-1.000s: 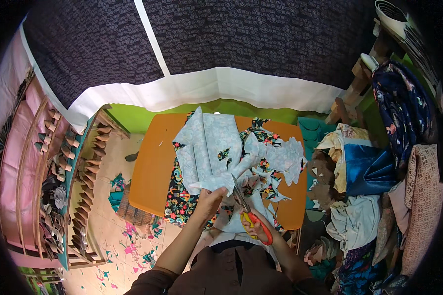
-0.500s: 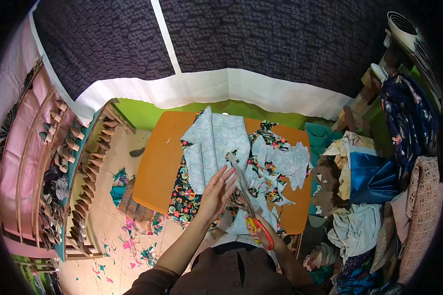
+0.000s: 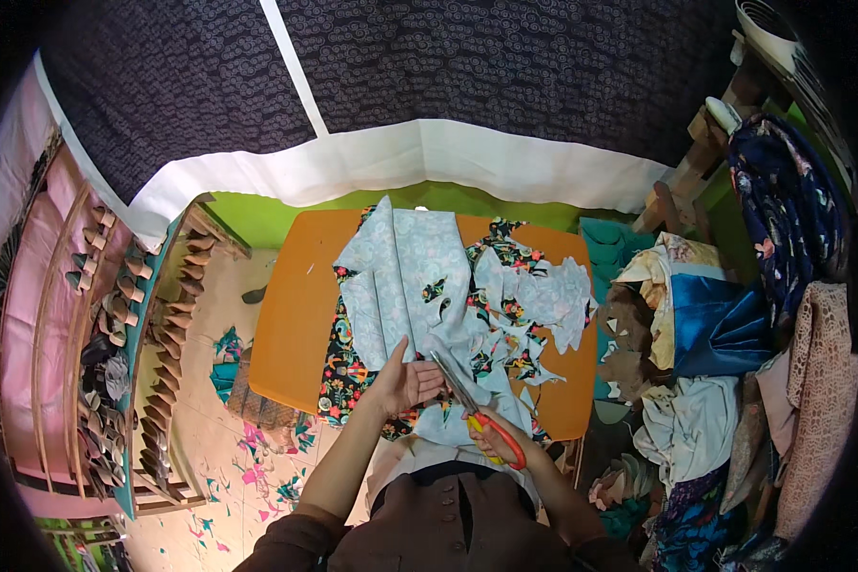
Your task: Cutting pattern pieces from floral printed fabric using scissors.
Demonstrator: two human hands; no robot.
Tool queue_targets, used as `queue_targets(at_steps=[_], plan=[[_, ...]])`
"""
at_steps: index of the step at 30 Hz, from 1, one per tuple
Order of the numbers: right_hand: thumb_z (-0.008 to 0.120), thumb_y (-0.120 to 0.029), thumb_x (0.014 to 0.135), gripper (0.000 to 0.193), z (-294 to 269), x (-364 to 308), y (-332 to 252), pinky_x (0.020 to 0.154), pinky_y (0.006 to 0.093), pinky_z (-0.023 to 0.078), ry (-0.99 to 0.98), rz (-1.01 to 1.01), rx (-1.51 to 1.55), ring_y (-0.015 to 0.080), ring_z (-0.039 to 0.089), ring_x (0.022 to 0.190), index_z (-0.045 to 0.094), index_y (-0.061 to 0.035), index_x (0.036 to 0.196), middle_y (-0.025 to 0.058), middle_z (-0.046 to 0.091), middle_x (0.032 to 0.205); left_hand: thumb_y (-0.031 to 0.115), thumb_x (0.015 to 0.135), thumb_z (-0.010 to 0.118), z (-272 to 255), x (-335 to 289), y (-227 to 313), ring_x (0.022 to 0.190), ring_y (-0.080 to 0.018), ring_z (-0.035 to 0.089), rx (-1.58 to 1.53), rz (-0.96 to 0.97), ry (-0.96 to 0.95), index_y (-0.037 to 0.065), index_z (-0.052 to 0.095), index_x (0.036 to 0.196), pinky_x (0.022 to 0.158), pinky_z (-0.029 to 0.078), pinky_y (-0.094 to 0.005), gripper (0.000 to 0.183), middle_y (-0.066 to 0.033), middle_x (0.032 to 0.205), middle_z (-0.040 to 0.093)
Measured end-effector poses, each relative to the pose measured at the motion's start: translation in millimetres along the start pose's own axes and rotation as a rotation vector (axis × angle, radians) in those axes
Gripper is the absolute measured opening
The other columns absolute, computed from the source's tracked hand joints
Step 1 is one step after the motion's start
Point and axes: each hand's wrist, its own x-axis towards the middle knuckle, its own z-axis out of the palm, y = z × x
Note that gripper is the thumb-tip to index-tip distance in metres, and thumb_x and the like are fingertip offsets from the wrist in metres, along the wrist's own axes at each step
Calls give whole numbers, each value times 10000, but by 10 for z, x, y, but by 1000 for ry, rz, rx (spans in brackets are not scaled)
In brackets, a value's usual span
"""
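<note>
My right hand (image 3: 489,439) grips a large pair of scissors (image 3: 460,389) by its red and yellow handles, with the long metal blades pointing up and left. Just left of the blades is my left hand (image 3: 408,384), palm turned up, thumb raised and fingers stretched toward the metal; nothing shows in it. Beneath both hands lies a dark floral fabric (image 3: 346,357), partly folded over to its pale blue underside (image 3: 429,248). Ragged cut pieces (image 3: 555,291) of the same cloth spread over the right part of the orange table (image 3: 281,334).
Wooden shoe shapes fill a rack (image 3: 133,381) at the left. Small pink and green scraps (image 3: 251,477) litter the tiled floor. Folded blue satin (image 3: 720,324), a pale cloth heap (image 3: 686,429) and hanging lace (image 3: 818,381) crowd the right side. A dark patterned curtain (image 3: 496,76) hangs behind.
My left hand has turned and dropped a little, its fingers now pointing rightward rather than up. The scissors have come slightly lower and nearer to me.
</note>
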Motion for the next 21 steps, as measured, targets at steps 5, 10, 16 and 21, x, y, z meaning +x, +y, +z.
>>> queue_targets(at_steps=[5, 10, 16, 21], plan=[[438, -511, 809, 546, -19, -51, 48, 471, 160, 288, 8, -61, -315, 38, 321, 547, 353, -88, 1142, -27, 338, 717, 465, 839, 399, 81, 102, 56, 734, -207, 594, 137, -53, -22, 23, 521, 992, 722, 470, -309, 483, -104, 850, 608], [445, -463, 829, 537, -27, -123, 50, 479, 169, 298, -28, -41, -295, 47, 341, 562, 351, -58, 1168, -22, 354, 717, 338, 864, 419, 122, 225, 60, 884, -140, 540, 236, 257, -19, 43, 510, 1041, 719, 449, -262, 355, -95, 1021, 552], [442, -429, 843, 525, -20, -136, -16, 476, 177, 296, 14, 59, -99, 49, 343, 565, 344, -45, 1187, -22, 366, 717, 376, 844, 461, -61, 260, 84, 738, -102, 508, 359, 68, 105, 2, 502, 1023, 669, 480, -272, 417, -32, 920, 527], [441, -408, 850, 519, -54, -150, -47, 483, 176, 300, -51, -11, -313, 50, 348, 573, 328, -38, 1195, -25, 367, 715, 249, 815, 545, 23, 193, 26, 606, -91, 555, 549, 39, 171, -16, 516, 919, 535, 497, -193, 286, -30, 768, 546]])
